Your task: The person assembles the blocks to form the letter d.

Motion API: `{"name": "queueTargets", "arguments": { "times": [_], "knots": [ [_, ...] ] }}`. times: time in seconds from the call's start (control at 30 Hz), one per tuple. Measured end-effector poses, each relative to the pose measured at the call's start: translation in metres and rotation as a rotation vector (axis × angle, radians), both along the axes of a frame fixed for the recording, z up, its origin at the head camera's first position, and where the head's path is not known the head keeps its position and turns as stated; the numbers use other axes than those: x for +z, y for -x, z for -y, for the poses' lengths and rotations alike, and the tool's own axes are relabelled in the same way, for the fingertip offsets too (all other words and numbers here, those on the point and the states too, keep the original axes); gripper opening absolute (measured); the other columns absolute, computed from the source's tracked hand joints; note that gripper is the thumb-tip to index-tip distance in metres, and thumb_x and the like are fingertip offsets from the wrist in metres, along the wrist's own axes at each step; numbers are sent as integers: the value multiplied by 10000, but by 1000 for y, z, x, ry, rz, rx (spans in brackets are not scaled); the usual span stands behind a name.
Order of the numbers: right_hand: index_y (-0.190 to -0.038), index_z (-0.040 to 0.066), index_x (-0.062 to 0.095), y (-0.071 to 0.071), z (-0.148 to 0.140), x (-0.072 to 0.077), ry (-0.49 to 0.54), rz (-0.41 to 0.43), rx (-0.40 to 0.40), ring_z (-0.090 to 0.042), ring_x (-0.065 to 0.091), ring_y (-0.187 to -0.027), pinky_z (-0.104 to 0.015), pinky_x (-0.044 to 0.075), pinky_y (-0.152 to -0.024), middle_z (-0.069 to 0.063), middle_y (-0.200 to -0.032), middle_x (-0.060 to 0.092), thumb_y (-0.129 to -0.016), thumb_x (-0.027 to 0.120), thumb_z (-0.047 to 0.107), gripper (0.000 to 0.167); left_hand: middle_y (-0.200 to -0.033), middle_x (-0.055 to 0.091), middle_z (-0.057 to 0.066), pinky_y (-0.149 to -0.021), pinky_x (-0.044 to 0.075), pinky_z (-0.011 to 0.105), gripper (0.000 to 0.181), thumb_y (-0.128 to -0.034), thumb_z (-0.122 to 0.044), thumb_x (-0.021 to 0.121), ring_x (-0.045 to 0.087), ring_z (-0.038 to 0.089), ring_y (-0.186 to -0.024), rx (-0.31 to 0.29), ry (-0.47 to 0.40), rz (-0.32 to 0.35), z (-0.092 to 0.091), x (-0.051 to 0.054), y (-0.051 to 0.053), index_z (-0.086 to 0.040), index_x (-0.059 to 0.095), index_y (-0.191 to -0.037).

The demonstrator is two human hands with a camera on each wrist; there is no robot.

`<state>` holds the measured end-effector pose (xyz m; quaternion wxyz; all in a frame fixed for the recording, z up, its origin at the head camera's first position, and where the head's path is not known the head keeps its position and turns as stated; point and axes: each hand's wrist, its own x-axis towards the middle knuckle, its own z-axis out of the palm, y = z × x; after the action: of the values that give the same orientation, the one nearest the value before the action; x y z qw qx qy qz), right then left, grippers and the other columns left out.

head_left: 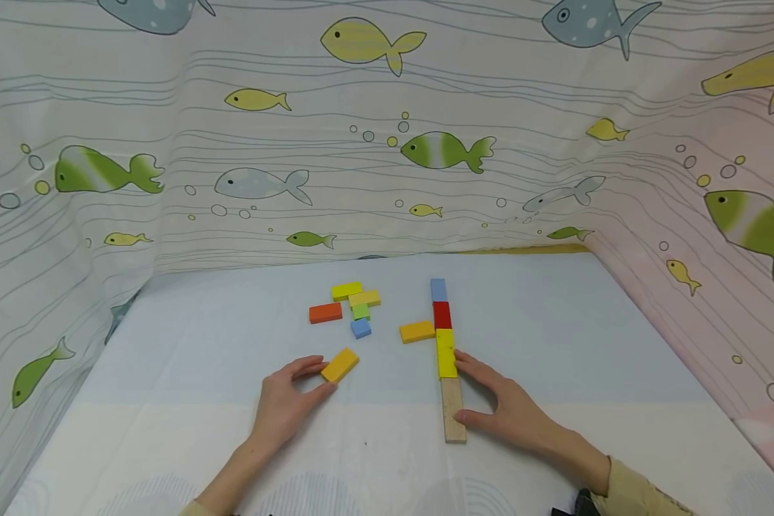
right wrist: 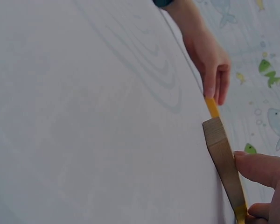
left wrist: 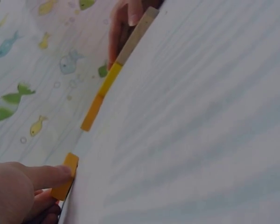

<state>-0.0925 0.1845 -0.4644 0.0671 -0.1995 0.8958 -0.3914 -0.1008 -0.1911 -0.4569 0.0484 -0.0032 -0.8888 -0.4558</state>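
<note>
In the head view my left hand [head_left: 287, 401] pinches an orange-yellow wooden block [head_left: 340, 365] between thumb and fingers, at the tabletop. On the right a straight row runs away from me: a plain wooden block [head_left: 454, 412], yellow [head_left: 446, 352], a red block [head_left: 441, 315] and a blue block [head_left: 438, 290]. A second orange block [head_left: 416, 332] sticks out leftward from the row, its end by the yellow part. My right hand [head_left: 512, 408] touches the row's right side, thumb on the plain block and fingertips at the yellow part.
Behind my left hand lies a loose group: a red-orange block [head_left: 325, 313], a yellow block [head_left: 347, 291], a pale yellow block [head_left: 365, 298], a small green block [head_left: 360, 312] and a small blue block [head_left: 361, 328]. A fish-patterned cloth [head_left: 361, 143] hangs around the table [head_left: 232, 322].
</note>
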Motion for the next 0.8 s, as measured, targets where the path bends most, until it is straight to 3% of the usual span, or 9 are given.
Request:
{"name": "queueTargets", "arguments": {
  "times": [0.4, 0.8],
  "knots": [
    [-1530, 294, 407, 0, 0, 0, -3, 3, -6, -154, 306, -1493, -556, 333, -1164, 192, -1603, 302, -834, 730, 573, 816, -1094, 756, 9, -1106, 407, 528, 498, -806, -194, 844, 633, 236, -1151, -16, 25, 14, -10, 4, 8, -90, 670, -1260],
    [-1529, 302, 407, 1, -1, -2, 4, -7, 0, -151, 305, -1493, -561, 336, -1160, 198, -1602, 299, -836, 727, 574, 810, -1070, 758, 12, -1046, 470, 499, 491, -793, -170, 849, 668, 227, -1066, -55, 59, -26, -22, 7, 15, -58, 676, -1239]
  ]
}}
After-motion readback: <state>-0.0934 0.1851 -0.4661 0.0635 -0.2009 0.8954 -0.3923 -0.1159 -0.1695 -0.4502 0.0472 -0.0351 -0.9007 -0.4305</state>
